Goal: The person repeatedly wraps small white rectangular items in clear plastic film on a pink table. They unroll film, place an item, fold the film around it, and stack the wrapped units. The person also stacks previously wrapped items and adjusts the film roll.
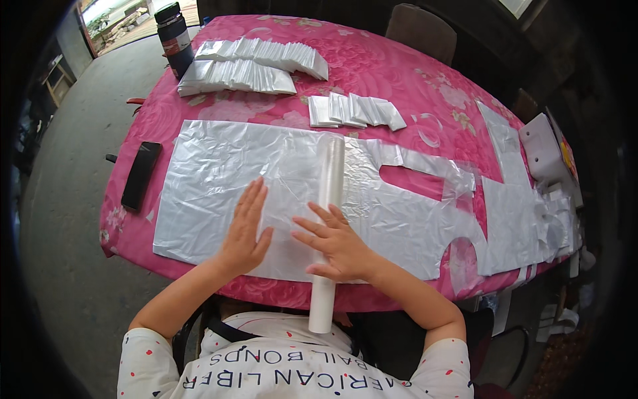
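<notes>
White, shiny plastic vest-handle bags (212, 173) lie spread flat across the table, their cut-out handles toward the right. A long translucent roll (331, 173), perhaps a tube wrapped in film, rests across them, its near end jutting past the table's front edge. My left hand (247, 229) lies on the plastic left of the roll, fingers stretched out and holding nothing. Over the roll my right hand (335, 243) is spread, fingers apart, touching it from above without wrapping round it. How many bags are layered there I cannot tell.
Folded plastic packets lie in two long rows (242, 76) at the far left, with a shorter row (355, 110) nearer. A dark bottle (174, 41) and a black phone (141, 176) stand and lie at the left. More bags (515, 219) and a white box (546, 147) are at right.
</notes>
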A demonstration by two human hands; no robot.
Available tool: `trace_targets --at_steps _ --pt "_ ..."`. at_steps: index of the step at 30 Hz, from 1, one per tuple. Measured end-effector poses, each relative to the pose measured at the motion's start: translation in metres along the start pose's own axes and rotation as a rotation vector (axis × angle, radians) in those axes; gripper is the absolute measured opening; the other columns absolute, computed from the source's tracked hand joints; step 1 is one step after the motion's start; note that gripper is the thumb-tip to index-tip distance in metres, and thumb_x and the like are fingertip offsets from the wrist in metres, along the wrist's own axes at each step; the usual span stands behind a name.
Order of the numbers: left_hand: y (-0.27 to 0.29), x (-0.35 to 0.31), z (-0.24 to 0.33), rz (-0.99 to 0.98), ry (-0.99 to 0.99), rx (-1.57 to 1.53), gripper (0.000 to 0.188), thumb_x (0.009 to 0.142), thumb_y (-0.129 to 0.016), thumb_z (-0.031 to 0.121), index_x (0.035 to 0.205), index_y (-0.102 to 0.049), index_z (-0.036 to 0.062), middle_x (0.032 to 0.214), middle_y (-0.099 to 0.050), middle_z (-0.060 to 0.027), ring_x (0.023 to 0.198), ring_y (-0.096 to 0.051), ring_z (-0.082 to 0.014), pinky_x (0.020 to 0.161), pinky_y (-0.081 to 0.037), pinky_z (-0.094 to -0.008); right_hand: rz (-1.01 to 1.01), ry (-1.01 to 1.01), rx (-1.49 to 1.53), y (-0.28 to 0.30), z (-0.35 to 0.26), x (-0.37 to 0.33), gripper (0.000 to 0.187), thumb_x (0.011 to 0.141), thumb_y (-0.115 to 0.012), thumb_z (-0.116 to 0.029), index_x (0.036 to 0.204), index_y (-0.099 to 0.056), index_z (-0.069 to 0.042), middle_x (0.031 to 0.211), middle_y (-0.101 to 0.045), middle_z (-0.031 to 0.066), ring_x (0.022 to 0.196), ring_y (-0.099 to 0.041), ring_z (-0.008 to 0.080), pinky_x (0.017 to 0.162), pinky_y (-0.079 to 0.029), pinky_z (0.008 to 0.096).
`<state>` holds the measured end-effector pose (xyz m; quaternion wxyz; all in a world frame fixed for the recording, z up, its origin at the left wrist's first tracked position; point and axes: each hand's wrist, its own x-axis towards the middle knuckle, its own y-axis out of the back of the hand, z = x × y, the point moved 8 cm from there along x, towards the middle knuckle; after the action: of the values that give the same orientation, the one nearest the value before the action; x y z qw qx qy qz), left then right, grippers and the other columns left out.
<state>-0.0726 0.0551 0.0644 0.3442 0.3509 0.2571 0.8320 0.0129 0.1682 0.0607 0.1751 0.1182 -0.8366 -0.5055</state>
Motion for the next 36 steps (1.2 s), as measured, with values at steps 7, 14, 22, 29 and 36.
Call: trace_targets --at_steps 7,14,22,29,36 --pt "0.090 -0.095 -0.067 0.183 0.423 -0.142 0.049 0.091 -0.038 0.016 0.138 -0.029 0.0029 0.145 -0.026 -0.0143 0.134 -0.025 -0.0286 0.107 -0.021 -0.0393 -0.001 0.447 0.703 -0.017 -0.106 0.090 0.047 0.084 -0.057 -0.037 0.116 -0.055 -0.002 0.123 -0.053 0.0148 0.119 -0.045 0.0323 0.098 -0.036 0.0419" --pt "0.113 -0.166 -0.058 0.230 0.561 -0.188 0.048 0.091 -0.041 0.018 0.136 -0.031 0.0020 0.141 -0.031 -0.0154 0.127 -0.034 -0.0269 0.101 -0.030 -0.0371 0.127 0.248 0.030 -0.036 -0.037 0.132 0.044 0.084 -0.054 -0.037 0.113 -0.057 -0.004 0.123 -0.052 0.0128 0.125 -0.039 0.0288 0.105 -0.027 0.0437" --pt "0.118 -0.179 -0.044 0.173 0.640 0.101 0.064 0.079 -0.058 0.010 0.134 -0.029 -0.0019 0.125 -0.039 -0.0192 0.108 -0.044 -0.0282 0.092 -0.037 -0.0372 -0.041 0.206 -0.044 -0.107 -0.079 0.247 0.043 0.084 -0.052 -0.033 0.116 -0.057 -0.005 0.127 -0.050 0.0140 0.129 -0.034 0.0300 0.109 -0.016 0.0468" --pt "0.115 -0.196 -0.073 0.237 0.888 -0.166 0.080 0.069 -0.073 0.013 0.134 -0.028 -0.0035 0.102 -0.054 -0.0133 0.088 -0.057 -0.0229 0.078 -0.047 -0.0326 0.543 -0.221 0.197 -0.108 -0.074 0.257 0.059 0.078 -0.052 -0.017 0.132 -0.036 0.002 0.139 -0.027 0.0270 0.132 -0.026 0.0358 0.109 -0.012 0.0467" --pt "0.073 -0.182 -0.042 0.123 0.876 -1.490 0.069 0.072 -0.070 0.030 0.125 -0.042 -0.0034 0.114 -0.057 -0.0173 0.081 -0.061 -0.0156 0.071 -0.053 -0.0272 0.534 -0.476 1.786 -0.113 -0.043 0.222 0.062 0.080 -0.063 -0.020 0.129 -0.030 0.000 0.104 -0.052 0.0136 0.092 -0.055 0.0190 0.082 -0.048 0.0329"
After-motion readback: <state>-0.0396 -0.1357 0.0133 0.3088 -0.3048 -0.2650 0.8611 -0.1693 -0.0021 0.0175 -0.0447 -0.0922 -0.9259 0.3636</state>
